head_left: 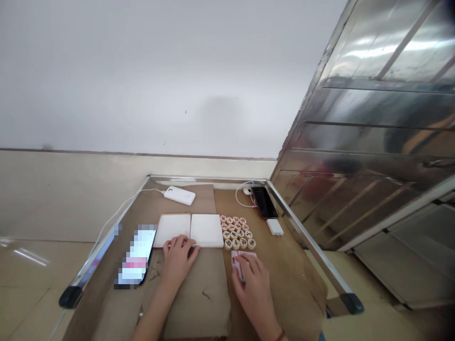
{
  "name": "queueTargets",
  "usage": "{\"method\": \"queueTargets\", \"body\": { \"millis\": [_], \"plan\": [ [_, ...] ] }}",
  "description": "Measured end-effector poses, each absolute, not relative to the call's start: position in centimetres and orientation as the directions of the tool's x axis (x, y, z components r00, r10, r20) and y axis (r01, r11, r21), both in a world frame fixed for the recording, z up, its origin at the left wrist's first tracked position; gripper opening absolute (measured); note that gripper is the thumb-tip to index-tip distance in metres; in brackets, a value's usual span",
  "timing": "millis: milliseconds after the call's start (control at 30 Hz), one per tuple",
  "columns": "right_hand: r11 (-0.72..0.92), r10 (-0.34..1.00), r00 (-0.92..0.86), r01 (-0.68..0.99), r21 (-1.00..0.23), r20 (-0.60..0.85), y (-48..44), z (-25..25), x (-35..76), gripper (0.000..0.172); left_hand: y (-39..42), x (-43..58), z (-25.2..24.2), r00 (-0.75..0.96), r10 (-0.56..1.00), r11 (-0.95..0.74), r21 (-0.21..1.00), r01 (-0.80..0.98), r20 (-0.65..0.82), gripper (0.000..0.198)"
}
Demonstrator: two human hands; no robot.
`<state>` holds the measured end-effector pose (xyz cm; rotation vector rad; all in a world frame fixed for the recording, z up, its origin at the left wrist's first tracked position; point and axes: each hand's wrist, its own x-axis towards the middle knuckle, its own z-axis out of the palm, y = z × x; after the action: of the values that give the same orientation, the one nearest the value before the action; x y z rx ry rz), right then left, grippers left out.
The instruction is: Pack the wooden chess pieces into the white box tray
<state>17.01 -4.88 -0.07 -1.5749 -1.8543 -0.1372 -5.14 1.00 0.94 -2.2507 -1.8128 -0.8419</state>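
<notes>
A notebook (206, 229) with blank white pages lies spread out on the cardboard. My left hand (180, 252) rests on its lower edge near the middle fold, fingers apart and slightly bent. Right of the notebook, several round wooden Chinese chess pieces (235, 233) stand in tight rows, with red characters in the far rows and black in the near ones. Just below them my right hand (253, 279) is closed over a flat white-and-red pack (234, 257), thumb along its left side. My fingers cover much of the pack.
Cardboard (199, 293) covers the metal-framed table (309, 251). A lit phone (137, 258) lies at the left, a white power bank (179, 195) with a cable behind. At the right are a black phone (263, 201) and a white charger (275, 227). A wall stands behind.
</notes>
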Motion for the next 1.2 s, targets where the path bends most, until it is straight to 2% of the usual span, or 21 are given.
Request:
{"method": "queueTargets", "body": {
  "millis": [100, 200, 267, 400, 533, 700, 933, 1200],
  "plan": [
    [0.339, 0.868, -0.135, 0.865, -0.371, 0.479, -4.4, 0.9, 14.1, 0.013, 0.4, -5.1, 1.2, 0.149, 0.774, -0.356, 0.227, 0.907, 0.616, 0.014],
    [0.405, 0.869, -0.251, 0.856, -0.322, 0.426, -3.1, 1.1, 11.6, 0.015, -0.3, -5.0, 1.0, 0.291, 0.739, -0.514, 0.229, 0.827, 0.608, 0.022],
    [0.431, 0.86, -0.299, 0.859, -0.277, 0.414, -2.2, 0.7, 10.6, 0.017, -0.4, -4.8, 0.6, 0.34, 0.739, -0.551, 0.232, 0.801, 0.582, 0.028],
    [0.407, 0.873, -0.288, 0.875, -0.262, 0.393, -0.9, -0.6, 9.8, 0.019, -0.2, -4.6, -0.2, 0.299, 0.808, -0.488, 0.294, 0.822, 0.507, 0.028],
    [0.379, 0.891, -0.252, 0.869, -0.316, 0.377, -0.6, -1.1, 10.0, 0.02, 0.1, -4.4, -0.2, 0.308, 0.87, -0.45, 0.367, 0.814, 0.384, 0.028],
    [0.372, 0.903, -0.233, 0.844, -0.386, 0.36, -0.5, -1.1, 10.3, 0.022, 0.2, -4.4, -0.2, 0.252, 0.909, -0.389, 0.459, 0.799, 0.331, 0.029],
    [0.388, 0.896, -0.228, 0.821, -0.419, 0.381, -0.6, -1.0, 10.4, 0.024, 0.2, -4.4, -0.2, 0.231, 0.927, -0.355, 0.495, 0.793, 0.294, 0.029],
    [0.364, 0.912, -0.231, 0.836, -0.41, 0.339, -0.6, -0.9, 10.3, 0.028, 0.2, -4.4, -0.2, 0.228, 0.944, -0.321, 0.511, 0.798, 0.237, 0.029]
  ]
}}
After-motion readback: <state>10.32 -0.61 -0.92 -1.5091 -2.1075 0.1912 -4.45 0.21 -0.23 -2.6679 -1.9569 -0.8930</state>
